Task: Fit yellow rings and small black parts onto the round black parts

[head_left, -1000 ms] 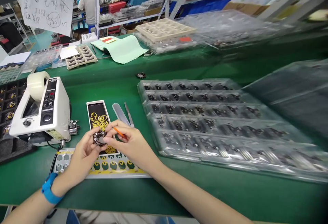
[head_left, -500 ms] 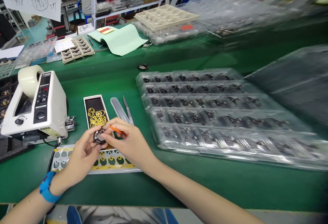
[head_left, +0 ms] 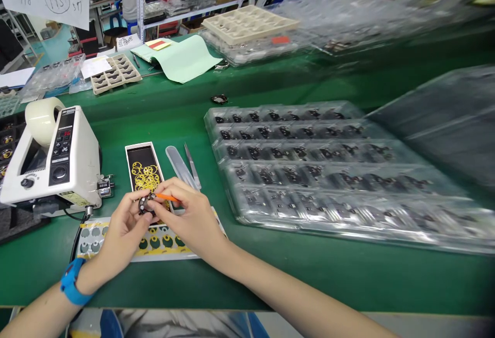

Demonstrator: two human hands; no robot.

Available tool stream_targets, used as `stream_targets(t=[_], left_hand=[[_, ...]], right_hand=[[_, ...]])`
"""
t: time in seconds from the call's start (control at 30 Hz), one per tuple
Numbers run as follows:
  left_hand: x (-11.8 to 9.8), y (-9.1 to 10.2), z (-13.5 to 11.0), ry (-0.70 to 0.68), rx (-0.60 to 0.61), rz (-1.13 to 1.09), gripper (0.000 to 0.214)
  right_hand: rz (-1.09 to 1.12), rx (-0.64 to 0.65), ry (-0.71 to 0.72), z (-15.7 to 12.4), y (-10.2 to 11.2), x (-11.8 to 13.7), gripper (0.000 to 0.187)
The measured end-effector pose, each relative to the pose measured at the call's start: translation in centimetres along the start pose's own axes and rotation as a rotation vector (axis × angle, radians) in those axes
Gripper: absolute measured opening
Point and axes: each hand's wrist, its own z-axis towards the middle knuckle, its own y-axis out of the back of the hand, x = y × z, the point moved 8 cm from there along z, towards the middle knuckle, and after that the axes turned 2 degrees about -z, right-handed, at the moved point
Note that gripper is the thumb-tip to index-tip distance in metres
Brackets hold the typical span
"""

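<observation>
My left hand (head_left: 124,229), with a blue wristband (head_left: 73,281), grips a small round black part (head_left: 144,205) with silvery spots around it. Fingers of my right hand (head_left: 189,216) are closed around a slim orange stick-like tool (head_left: 167,197), its tip at the part's upper edge. My right thumb lies close against the part's face. Just behind the hands sits a white-rimmed box (head_left: 127,160) containing thin yellow rings (head_left: 145,175). Beneath the hands lies a sheet (head_left: 170,256) with rows of round cut-outs and yellow pieces.
A white tape dispenser (head_left: 83,147) stands at left. Tweezers (head_left: 192,165) and a translucent strip (head_left: 180,165) lie behind my right hand. To the right is a clear compartment tray (head_left: 240,219) of black parts. Another round part (head_left: 219,99) lies farther back.
The orange tool has swung to lie more level, its tip now at the part's upper edge. The part has tilted slightly in my left fingers, and both hands have shifted a little left.
</observation>
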Motion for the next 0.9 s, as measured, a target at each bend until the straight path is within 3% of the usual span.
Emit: stream_targets(t=[0.2, 0.33, 0.47, 0.63, 0.9], left_hand=[[0.4, 0.7, 0.2, 0.045, -0.094, -0.004, 0.035], [0.0, 0.7, 0.2, 0.020, -0.097, -0.022, 0.032], [-0.2, 0.7, 0.1, -0.014, -0.085, -0.027, 0.030], [0.3, 0.9, -0.3, -0.036, -0.091, 0.020, 0.024], [0.5, 0.6, 0.4, 0.101, -0.038, -0.047, 0.040]], right_hand=[[-0.108, -0.046, 0.137, -0.7, -0.2, 0.7, 0.014], [-0.194, -0.024, 0.088, -0.7, -0.3, 0.1, 0.014], [-0.142, 0.091, 0.050, -0.2, -0.8, 0.1, 0.005], [-0.102, 0.215, 0.005, 0.1, -1.4, -0.3, 0.019], [-0.023, 0.191, 0.064, -0.1, -1.0, -0.1, 0.014]])
